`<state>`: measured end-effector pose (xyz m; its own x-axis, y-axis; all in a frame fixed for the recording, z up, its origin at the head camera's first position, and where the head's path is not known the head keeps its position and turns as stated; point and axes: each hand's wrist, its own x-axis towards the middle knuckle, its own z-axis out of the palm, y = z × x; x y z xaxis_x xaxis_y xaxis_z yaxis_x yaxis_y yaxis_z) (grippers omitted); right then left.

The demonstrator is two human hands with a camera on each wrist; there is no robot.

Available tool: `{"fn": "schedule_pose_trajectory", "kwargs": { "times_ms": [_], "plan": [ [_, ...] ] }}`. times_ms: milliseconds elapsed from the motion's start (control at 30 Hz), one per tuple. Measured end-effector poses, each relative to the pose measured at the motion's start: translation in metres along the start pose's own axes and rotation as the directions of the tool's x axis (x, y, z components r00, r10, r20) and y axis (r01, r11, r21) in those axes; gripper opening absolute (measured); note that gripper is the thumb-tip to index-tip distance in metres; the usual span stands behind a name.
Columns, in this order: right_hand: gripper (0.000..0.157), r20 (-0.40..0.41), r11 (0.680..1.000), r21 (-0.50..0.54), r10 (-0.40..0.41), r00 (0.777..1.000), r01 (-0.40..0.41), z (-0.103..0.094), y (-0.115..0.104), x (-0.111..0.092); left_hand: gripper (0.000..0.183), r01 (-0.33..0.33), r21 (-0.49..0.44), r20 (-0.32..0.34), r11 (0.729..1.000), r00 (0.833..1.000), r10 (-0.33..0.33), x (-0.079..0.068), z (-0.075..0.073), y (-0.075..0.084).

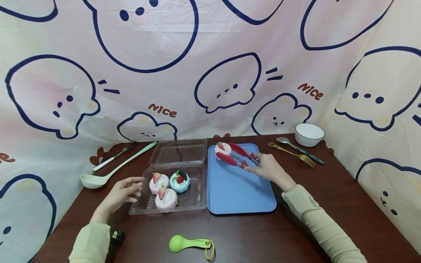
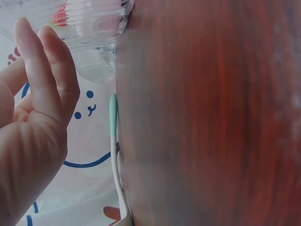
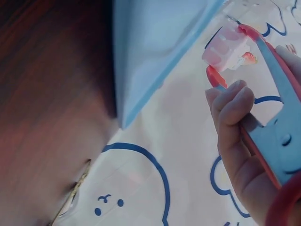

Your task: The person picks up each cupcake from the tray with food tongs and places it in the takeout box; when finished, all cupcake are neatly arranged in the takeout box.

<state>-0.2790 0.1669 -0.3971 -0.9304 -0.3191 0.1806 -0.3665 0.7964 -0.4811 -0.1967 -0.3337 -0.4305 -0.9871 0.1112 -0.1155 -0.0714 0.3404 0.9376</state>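
Note:
My right hand point(image 1: 271, 170) grips red-tipped tongs point(image 1: 227, 159) over the blue tray point(image 1: 241, 195). Between the tong tips is a pink cake point(image 1: 222, 149) with a strawberry on top, at the tray's back left corner. In the right wrist view, both tips meet the sides of this pink cake point(image 3: 225, 47). My left hand point(image 1: 120, 195) is at the left rim of a clear plastic box point(image 1: 194, 193), its fingers loosely bent and holding nothing. Inside the box sit two pink strawberry cakes point(image 1: 166, 200) and a blue cake point(image 1: 179, 183) with a red berry.
The box's clear lid point(image 1: 179, 151) lies back behind it. A pale green ladle point(image 1: 113, 171) and a white-handled utensil point(image 1: 106, 162) lie left. A green measuring spoon point(image 1: 190, 243) lies in front. At back right are a gold fork point(image 1: 292, 152), a spoon point(image 1: 300, 149) and a white bowl point(image 1: 309, 137).

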Motion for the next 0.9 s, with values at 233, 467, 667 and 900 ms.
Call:
{"fn": "schedule_pose_trajectory", "kwargs": {
  "times_ms": [233,467,667,900],
  "plan": [
    [0.068,-0.012,0.998,0.063,0.014,1.000,-0.013,-0.007,-0.011,-0.008,0.047,0.006,0.000,0.000,1.000,1.000,-0.006,0.000,0.001,0.001],
    [0.062,-0.055,0.988,0.141,-0.061,0.997,0.069,-0.008,-0.022,-0.018,0.048,0.014,0.002,-0.005,1.000,1.000,-0.014,0.000,0.001,0.001],
    [0.058,-0.035,0.967,0.184,-0.172,0.985,0.175,-0.010,-0.038,-0.030,0.048,0.012,0.002,0.000,1.000,1.000,-0.012,-0.001,0.001,0.001],
    [0.054,0.010,0.944,0.190,-0.277,0.961,0.270,-0.006,-0.054,-0.038,0.047,-0.002,-0.004,0.003,1.000,1.000,0.002,0.000,0.001,0.000]
  ]
}}
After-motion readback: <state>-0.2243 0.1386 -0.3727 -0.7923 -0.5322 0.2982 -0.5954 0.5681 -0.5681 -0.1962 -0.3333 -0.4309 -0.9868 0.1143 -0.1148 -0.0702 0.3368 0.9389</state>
